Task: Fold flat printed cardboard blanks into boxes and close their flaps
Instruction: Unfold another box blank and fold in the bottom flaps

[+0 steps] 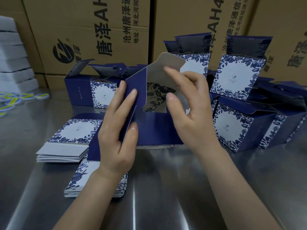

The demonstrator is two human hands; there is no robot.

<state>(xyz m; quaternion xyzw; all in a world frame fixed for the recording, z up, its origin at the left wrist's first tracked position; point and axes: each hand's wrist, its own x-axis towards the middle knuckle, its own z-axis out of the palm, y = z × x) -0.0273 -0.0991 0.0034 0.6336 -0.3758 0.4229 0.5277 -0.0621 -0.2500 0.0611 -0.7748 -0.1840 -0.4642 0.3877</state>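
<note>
The person holds a half-formed box (154, 130) in the air above the steel table (166, 188), just under the eyes, probably so that both hands can reach round it and the open end faces the view. The left hand (116, 138) pinches the blue side panel (134, 83): the thumb and one fingertip lie on its near face and the other fingers run up behind its outer edge. This grip appears meant to keep the panel square and the shell steady. The right hand (194, 117) works the tall white flap (159, 75). Its index finger lies nearly straight high on the flap and the thumb rests lower, spread well apart from it, so the two seem to push the flap inward along its crease. The remaining fingers curl loosely to the outer side and hold nothing that can be seen. Between the two thumbs the printed inside of the box shows, so the end is not yet closed. Below the left wrist lie two stacks of flat blanks (69, 141), near enough for that hand to take the next one. Beyond the right fingertips and past the right knuckles stand the finished boxes (245, 128), set aside out of the working space, with brown cartons (83, 30) behind them.
</note>
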